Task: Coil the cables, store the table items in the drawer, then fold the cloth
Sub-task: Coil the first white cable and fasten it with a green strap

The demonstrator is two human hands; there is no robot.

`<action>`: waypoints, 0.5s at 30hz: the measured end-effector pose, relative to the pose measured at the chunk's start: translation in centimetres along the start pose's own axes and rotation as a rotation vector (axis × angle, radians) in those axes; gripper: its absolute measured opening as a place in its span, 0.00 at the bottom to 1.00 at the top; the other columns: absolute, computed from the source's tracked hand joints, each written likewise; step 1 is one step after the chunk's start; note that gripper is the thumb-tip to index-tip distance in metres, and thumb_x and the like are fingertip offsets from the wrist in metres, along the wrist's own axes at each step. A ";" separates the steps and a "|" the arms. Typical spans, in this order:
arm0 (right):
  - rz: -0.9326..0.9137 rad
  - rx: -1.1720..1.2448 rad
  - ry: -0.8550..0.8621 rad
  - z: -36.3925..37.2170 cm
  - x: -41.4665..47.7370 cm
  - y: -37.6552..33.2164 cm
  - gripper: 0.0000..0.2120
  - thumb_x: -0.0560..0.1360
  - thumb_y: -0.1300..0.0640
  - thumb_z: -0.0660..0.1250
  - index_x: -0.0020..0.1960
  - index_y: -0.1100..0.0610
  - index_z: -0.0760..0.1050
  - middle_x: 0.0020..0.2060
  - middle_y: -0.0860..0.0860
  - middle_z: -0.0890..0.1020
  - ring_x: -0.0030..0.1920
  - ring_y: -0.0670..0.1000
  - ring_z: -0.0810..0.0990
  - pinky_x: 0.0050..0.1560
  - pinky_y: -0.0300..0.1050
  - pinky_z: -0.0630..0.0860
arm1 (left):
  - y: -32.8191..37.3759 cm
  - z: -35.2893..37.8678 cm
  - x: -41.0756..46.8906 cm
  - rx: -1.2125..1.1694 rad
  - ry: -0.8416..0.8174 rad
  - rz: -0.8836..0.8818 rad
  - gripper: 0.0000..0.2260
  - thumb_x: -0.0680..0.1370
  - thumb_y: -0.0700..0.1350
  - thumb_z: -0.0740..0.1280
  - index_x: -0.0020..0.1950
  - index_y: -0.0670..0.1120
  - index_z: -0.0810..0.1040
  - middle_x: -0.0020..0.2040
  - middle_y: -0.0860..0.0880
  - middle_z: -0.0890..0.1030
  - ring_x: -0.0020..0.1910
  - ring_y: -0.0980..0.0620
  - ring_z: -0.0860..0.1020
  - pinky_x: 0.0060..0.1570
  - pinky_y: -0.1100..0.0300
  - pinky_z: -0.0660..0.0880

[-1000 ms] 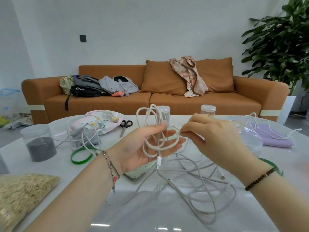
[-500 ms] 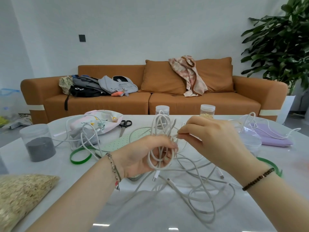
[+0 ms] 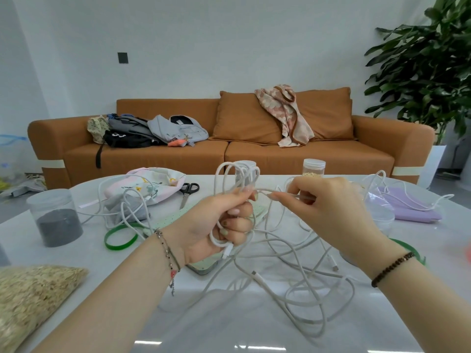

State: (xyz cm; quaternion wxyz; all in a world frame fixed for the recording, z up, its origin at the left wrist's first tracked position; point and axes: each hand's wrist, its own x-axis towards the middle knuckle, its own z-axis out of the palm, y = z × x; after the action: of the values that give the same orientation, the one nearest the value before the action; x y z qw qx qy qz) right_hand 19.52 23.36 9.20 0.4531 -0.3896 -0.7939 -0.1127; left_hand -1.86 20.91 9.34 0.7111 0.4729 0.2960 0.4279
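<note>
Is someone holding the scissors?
No, the scissors lie on the table; the left hand and right hand both hold cable.

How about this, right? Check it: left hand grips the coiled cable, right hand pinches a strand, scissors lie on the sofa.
No. The head view shows the scissors on the table. The left hand grips the coiled cable, the right hand pinches a strand.

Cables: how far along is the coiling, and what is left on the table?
Nothing looks finished. In hand: the left hand grips a few loops of white cable; the right hand pinches the next stretch, the rest lies tangled on the table. Left: the cable by the pouch, storing the scissors, dark jar and green band, folding the purple cloth. No drawer in view.
</note>
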 end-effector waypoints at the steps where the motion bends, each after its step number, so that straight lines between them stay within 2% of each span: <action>1: 0.019 0.034 -0.021 0.1 0.0 0.1 0.24 0.74 0.33 0.62 0.33 0.51 0.74 0.22 0.46 0.67 0.26 0.48 0.69 0.27 0.47 0.68 | 0.1 0.0 0.0 -0.001 0.037 0.033 0.09 0.78 0.51 0.65 0.44 0.47 0.72 0.31 0.54 0.57 0.27 0.58 0.53 0.24 0.67 0.51; 3: 0.062 0.093 -0.050 0.2 -0.1 0.2 0.21 0.75 0.35 0.64 0.34 0.51 0.74 0.23 0.48 0.70 0.28 0.50 0.70 0.29 0.53 0.72 | 0.4 -0.1 0.1 -0.047 0.103 0.088 0.13 0.76 0.55 0.67 0.38 0.48 0.71 0.31 0.54 0.56 0.27 0.57 0.51 0.25 0.66 0.49; 5: 0.121 0.173 -0.045 0.3 -0.2 0.1 0.19 0.75 0.37 0.66 0.35 0.50 0.75 0.24 0.50 0.71 0.28 0.51 0.70 0.31 0.53 0.71 | 0.7 -0.5 0.2 -0.128 0.157 0.122 0.17 0.76 0.58 0.67 0.33 0.49 0.70 0.29 0.54 0.57 0.27 0.57 0.51 0.25 0.66 0.48; 8: 0.227 0.367 -0.012 0.2 0.0 0.0 0.16 0.76 0.43 0.69 0.36 0.52 0.78 0.25 0.54 0.72 0.28 0.52 0.68 0.31 0.49 0.66 | 0.8 -1.1 0.2 -0.239 0.200 0.116 0.21 0.77 0.61 0.66 0.32 0.48 0.67 0.27 0.54 0.59 0.24 0.58 0.54 0.23 0.66 0.51; 10: 0.267 0.464 -0.012 0.1 0.2 -0.2 0.11 0.77 0.48 0.70 0.39 0.52 0.81 0.27 0.57 0.73 0.27 0.47 0.66 0.30 0.42 0.64 | 0.7 -1.0 0.1 -0.267 0.195 0.082 0.23 0.78 0.61 0.65 0.32 0.48 0.66 0.26 0.54 0.60 0.22 0.58 0.58 0.21 0.68 0.55; 12: 0.272 0.507 -0.025 -0.1 0.3 -0.5 0.08 0.78 0.51 0.69 0.42 0.50 0.83 0.28 0.58 0.73 0.26 0.45 0.64 0.29 0.35 0.61 | 0.6 -0.8 0.1 -0.279 0.179 0.057 0.22 0.79 0.61 0.65 0.33 0.48 0.67 0.27 0.53 0.62 0.22 0.58 0.61 0.20 0.68 0.61; 15: 0.244 0.495 -0.045 -0.2 0.2 -0.8 0.07 0.79 0.52 0.69 0.44 0.48 0.84 0.28 0.56 0.74 0.27 0.45 0.65 0.29 0.35 0.61 | 0.6 -0.3 0.0 -0.318 0.143 0.045 0.20 0.78 0.59 0.66 0.36 0.46 0.72 0.28 0.52 0.65 0.23 0.57 0.65 0.21 0.67 0.66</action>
State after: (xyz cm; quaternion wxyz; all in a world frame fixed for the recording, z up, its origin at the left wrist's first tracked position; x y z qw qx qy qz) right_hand 18.96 22.86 9.64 0.5270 -0.3620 -0.7544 0.1488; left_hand -2.36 21.13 9.77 0.7443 0.3294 0.2640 0.5175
